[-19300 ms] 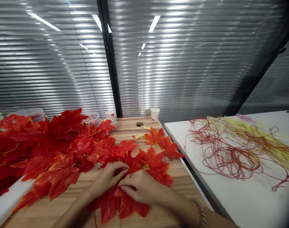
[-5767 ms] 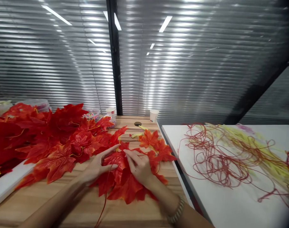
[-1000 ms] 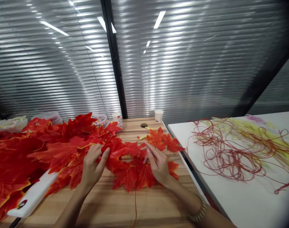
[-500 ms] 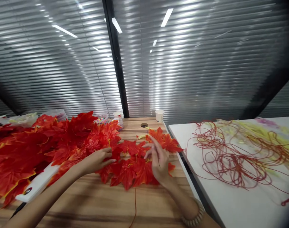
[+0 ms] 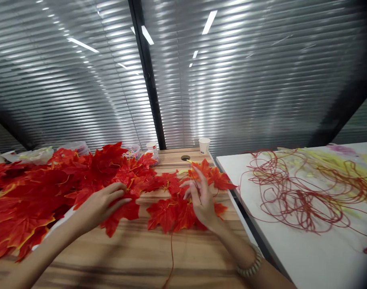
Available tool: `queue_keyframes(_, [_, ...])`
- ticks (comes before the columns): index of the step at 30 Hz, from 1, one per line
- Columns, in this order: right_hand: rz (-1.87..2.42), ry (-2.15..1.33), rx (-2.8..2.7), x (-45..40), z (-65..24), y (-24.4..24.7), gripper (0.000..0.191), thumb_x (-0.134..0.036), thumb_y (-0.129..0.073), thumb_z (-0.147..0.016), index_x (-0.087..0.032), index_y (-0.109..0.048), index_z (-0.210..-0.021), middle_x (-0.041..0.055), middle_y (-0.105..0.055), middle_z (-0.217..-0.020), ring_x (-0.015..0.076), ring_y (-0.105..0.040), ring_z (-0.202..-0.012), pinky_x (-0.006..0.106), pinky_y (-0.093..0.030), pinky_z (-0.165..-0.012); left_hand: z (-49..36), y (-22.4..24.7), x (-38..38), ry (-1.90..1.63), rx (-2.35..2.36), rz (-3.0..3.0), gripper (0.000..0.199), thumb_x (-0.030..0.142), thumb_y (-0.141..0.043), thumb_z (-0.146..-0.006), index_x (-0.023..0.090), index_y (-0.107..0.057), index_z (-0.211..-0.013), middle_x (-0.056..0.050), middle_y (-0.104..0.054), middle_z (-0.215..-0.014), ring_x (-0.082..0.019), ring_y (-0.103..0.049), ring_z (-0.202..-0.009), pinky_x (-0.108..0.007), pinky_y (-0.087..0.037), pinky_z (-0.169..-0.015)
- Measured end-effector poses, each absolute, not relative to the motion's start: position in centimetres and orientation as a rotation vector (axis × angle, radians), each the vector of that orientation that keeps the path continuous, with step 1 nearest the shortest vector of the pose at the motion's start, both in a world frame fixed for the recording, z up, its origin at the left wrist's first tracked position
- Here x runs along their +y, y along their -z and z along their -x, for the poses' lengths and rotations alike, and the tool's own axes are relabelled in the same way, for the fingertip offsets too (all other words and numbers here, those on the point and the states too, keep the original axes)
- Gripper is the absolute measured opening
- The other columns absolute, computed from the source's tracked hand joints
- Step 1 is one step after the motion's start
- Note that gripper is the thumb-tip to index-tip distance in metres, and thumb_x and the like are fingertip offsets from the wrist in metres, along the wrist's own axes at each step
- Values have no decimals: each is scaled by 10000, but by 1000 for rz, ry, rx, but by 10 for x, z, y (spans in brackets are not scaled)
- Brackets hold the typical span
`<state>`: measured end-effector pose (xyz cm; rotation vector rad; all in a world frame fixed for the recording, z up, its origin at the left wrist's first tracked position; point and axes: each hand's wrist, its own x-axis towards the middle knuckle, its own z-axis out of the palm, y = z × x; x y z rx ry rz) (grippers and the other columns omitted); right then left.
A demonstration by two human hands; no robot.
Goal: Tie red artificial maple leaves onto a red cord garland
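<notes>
Spreading across the left of the counter (image 5: 135, 261), the leaf pile (image 5: 35, 192) now has your left hand (image 5: 99, 204) drawn back onto it, loosely open on a red leaf (image 5: 120, 212); your right hand (image 5: 201, 200), fingers open, presses the leaf cluster (image 5: 177, 210) on its thin cord (image 5: 170, 257).

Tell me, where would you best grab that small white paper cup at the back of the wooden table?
Grip the small white paper cup around its side wall, coming from the front. It stands upright, mouth up, with bare wooden table around it.
</notes>
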<state>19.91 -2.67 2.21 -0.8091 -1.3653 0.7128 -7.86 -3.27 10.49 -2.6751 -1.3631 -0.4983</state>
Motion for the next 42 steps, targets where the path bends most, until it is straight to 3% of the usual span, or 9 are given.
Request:
queue_keyframes(5, [777,-680,-1378,-30,-200,-19,388,-272,-302,-913,-222,-262,-1296,37,-591,-823,118,-542,-533,285,-479,-573,130,-114,-53,508,-1398,2499,292,451,-406,-812,249,-607,-876,-7,-582,-969,-160,-573,-858,-250,-456,-787])
queue_keyframes(9, [745,-624,-1399,-29,-200,-15,364,-267,-289,-916,-205,-296,-1275,42,-589,-804,117,-541,-523,279,-474,-550,143,-89,-40,466,-1482,2488,333,447,-398,-820,193,-613,-798,-58,-577,-974,-175,-586,-853,-264,-455,-807])
queue_keyframes(19, [806,-571,-1464,-29,-196,-8,378,-270,-313,-907,-193,-309,-1277,33,-605,-774,118,-536,-506,276,-471,-546,131,-32,-28,230,-1489,2563,360,380,-377,-848,176,-554,-1087,-127,-520,-1200,-245,-490,-1091,-395,-385,-927])
queue_keyframes(23, [817,-602,-1453,-32,-196,-13,409,-292,-354,-895,-196,-292,-1288,35,-613,-781,127,-537,-519,281,-471,-557,125,-41,-38,313,-1482,2618,338,347,-394,-843,201,-540,-1110,-113,-502,-1228,-237,-470,-1118,-387,-380,-936])
queue_keyframes(29, [560,-848,-1429,-51,-192,-48,430,-310,-303,-917,-208,-183,-1318,45,-635,-815,122,-580,-580,287,-490,-602,48,-83,-72,772,-1623,2881,345,308,-408,-843,222,-457,-1173,-65,-529,-1194,-176,-491,-1098,-305,-409,-925])
queue_keyframes(34, [501,-1207,-1623,-67,-209,-92,382,-299,-289,-919,-208,-257,-1289,15,-638,-751,101,-596,-527,237,-493,-520,-31,-100,-83,887,-1428,3393,491,330,-476,-812,226,-343,-1273,-88,-479,-1245,-189,-471,-1117,-346,-386,-950])
queue_keyframes(38, [626,-1209,-1670,-72,-236,-123,363,-216,-384,-884,-166,-358,-1243,26,-655,-757,97,-603,-515,201,-489,-458,-73,-96,-78,913,-1294,3608,430,349,-572,-745,202,-496,-1142,-72,-580,-1102,-198,-539,-1000,-342,-416,-897])
queue_keyframes(40, [716,-1097,-1718,-71,-248,-138,347,-177,-396,-876,-154,-384,-1222,23,-659,-760,101,-619,-580,216,-518,-519,-85,-94,-77,911,-1242,3676,242,352,-540,-766,191,-609,-934,-48,-639,-948,-181,-573,-896,-313,-429,-853])
queue_keyframes(42, [804,-932,-1814,-68,-259,-152,328,-164,-408,-870,-150,-410,-1198,31,-663,-803,118,-631,-725,247,-537,-621,-88,-92,-77,944,-1254,3733,235,355,-479,-803,177,-629,-772,-37,-651,-820,-160,-583,-805,-281,-437,-797])
